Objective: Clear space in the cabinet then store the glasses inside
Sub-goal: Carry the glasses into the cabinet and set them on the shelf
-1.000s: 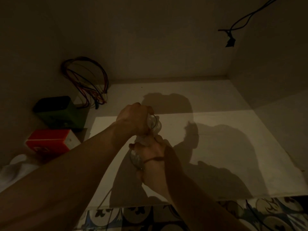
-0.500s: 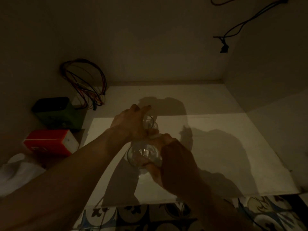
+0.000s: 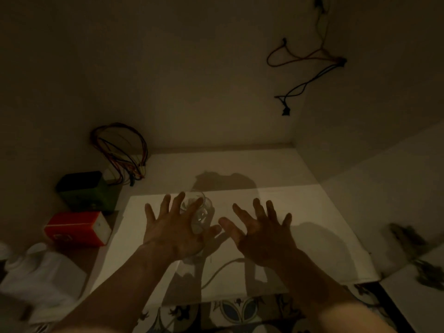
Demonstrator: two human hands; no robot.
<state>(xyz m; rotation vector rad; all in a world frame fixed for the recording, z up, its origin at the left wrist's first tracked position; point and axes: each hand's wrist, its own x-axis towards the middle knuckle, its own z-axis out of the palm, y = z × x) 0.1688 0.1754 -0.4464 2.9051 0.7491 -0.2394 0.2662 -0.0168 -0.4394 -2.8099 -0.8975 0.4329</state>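
Both hands are spread flat, fingers splayed, nothing gripped. My left hand (image 3: 171, 230) sits centre frame, my right hand (image 3: 260, 230) just right of it, both over the pale shelf liner (image 3: 312, 227) on the cabinet floor.

The glasses (image 3: 198, 210) stand centre frame, partly behind my left fingers. Clear glass in dim light: I can make out one rim and a rounded body below it, but I cannot tell for sure whether that is one glass, two nested, or two side by side. I also cannot tell whether the left fingertips touch the rim or only overlap it in view.

Risks from here:
- Left fingers are right at the glass. Any sideways sweep on pulling out could clip the rim and tip it.
- If it is a stack, it is top-heavy; a nudge would topple it toward the right hand.
- The liner looks loose, front edge lifted near the bottom of the frame. Dragging a wrist across it could shift the liner and the glass with it.
- Low light, transparent object: easy to misjudge the edge.

Clutter sits left of frame: green box (image 3: 89, 191), red box (image 3: 78, 228), wire bundle (image 3: 120, 152) at the back left corner, white cloth (image 3: 40, 277) lower left. Well apart from the glass, little threat. Loose wires (image 3: 305, 75) hang upper right, clear of everything.
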